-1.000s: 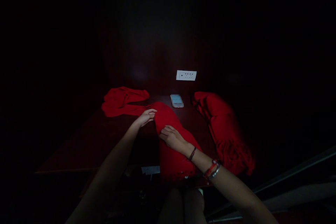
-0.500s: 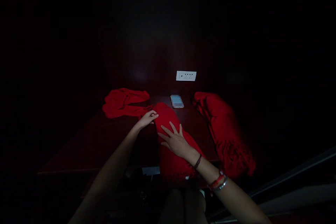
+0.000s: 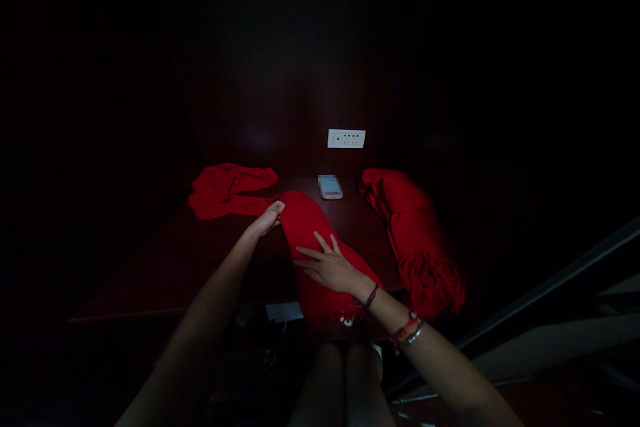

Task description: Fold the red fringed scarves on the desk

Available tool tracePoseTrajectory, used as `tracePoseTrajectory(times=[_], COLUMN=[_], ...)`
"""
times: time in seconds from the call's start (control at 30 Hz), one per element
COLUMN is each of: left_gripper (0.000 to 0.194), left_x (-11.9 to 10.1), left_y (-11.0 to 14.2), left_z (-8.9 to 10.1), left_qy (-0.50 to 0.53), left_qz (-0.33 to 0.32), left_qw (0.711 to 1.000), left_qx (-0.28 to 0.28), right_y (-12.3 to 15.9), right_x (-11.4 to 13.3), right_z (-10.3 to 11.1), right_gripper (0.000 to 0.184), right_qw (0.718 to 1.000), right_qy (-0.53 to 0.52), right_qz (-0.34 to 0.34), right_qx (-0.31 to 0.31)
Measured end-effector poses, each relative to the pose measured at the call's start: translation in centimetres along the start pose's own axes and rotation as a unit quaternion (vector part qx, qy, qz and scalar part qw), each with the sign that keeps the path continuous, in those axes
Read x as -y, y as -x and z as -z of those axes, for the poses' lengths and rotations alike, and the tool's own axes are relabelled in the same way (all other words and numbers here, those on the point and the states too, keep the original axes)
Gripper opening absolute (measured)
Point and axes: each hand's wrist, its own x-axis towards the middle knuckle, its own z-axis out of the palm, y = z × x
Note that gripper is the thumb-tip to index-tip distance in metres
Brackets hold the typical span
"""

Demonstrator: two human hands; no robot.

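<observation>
A red fringed scarf (image 3: 305,227) lies lengthwise in front of me, its fringed near end hanging over the table's front edge. My left hand (image 3: 271,217) grips the scarf's left edge near the far end, fingers closed around the cloth. Flat on the middle of the same scarf rests my right hand (image 3: 333,269), fingers spread. Bracelets circle the right wrist and forearm. To the left, a second red cloth (image 3: 220,190) lies loosely bunched, reaching up to my left hand. On the right is a folded red scarf (image 3: 410,220) with a thick fringe at its near end.
A phone (image 3: 330,187) with a blurred screen lies at the back of the dark table (image 3: 165,267). A white socket plate (image 3: 347,139) is on the wall behind it. My knees (image 3: 345,373) show below the table edge. The surroundings are very dark.
My left hand has closed on the scarf's edge at the far end. My right hand has slid slightly toward me along the cloth. The whole view has shifted a little.
</observation>
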Motion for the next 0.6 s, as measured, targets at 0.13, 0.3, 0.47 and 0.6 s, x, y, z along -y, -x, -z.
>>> tracePoseTrajectory(times=[0.13, 0.3, 0.47, 0.6], left_gripper=[0.016, 0.014, 0.040, 0.046], left_x=[0.5, -1.3, -2.6, -1.7], left_y=[-0.3, 0.9, 4.5, 6.1], left_z=[0.4, 0.5, -2.3, -3.2], left_qy=[-0.095, -0.188, -0.408, -0.351], left_qz=[-0.044, -0.101, -0.213, -0.171], left_qw=[0.994, 0.975, 0.886, 0.920], left_qx=[-0.024, -0.058, -0.057, 0.027], right_y=[0.2, 0.1, 0.0, 1.3], right_x=[0.3, -0.4, -1.4, -1.8], right_z=[0.6, 2.4, 0.9, -0.7], right_gripper=[0.035, 0.042, 0.055, 0.055], right_qw=[1.000, 0.995, 0.970, 0.971], right_qy=[-0.004, -0.016, -0.041, -0.082], right_qz=[0.012, -0.082, -0.236, -0.224], right_qx=[0.000, -0.062, -0.041, -0.025])
